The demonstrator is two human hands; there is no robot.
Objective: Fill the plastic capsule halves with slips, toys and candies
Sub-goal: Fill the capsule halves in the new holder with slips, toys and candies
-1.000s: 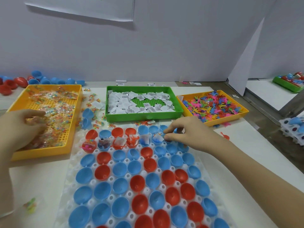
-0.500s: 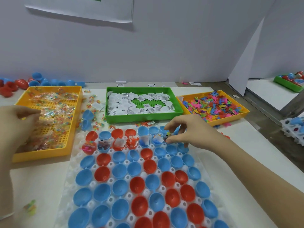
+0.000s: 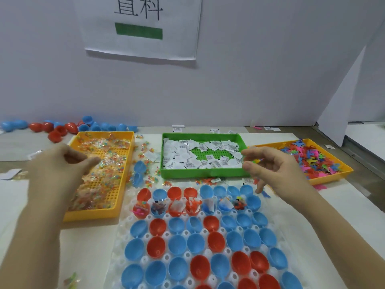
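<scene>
Left hand (image 3: 58, 170) hovers over the left part of the yellow tray (image 3: 125, 142), seen from the back, with its fingers loosely curled and the thumb pointing right, apart from them. Nothing shows between thumb and fingers, and the palm side is hidden. Right hand (image 3: 277, 174) hangs over the near right corner of the green tray (image 3: 204, 174), with the thumb and forefinger parted and a clear gap between them. Its other fingers droop loosely downward, and no item is visible in its grasp. Neither hand touches a tray or a capsule. The capsule halves (image 3: 187, 247), blue and red, sit open side up in a white moulded holder (image 3: 120, 236) on the desk (image 3: 343, 215), in front of and between the two hands, below both. The holder's far right corner lies just under the right hand's drooping fingers. In the second row from the back, seven halves hold mixed contents (image 3: 193, 205). The halves in the rows nearer the camera show bare interiors. Candies (image 3: 104, 180) in clear wrappers fill the yellow tray beneath the left hand. White slips (image 3: 181, 155) lie in the green tray behind the holder. Coloured toys (image 3: 312, 159) fill an orange tray (image 3: 329, 178) just right of the right hand. Loose candies and two blue halves (image 3: 138, 170) lie on the desk between the yellow and green trays.
</scene>
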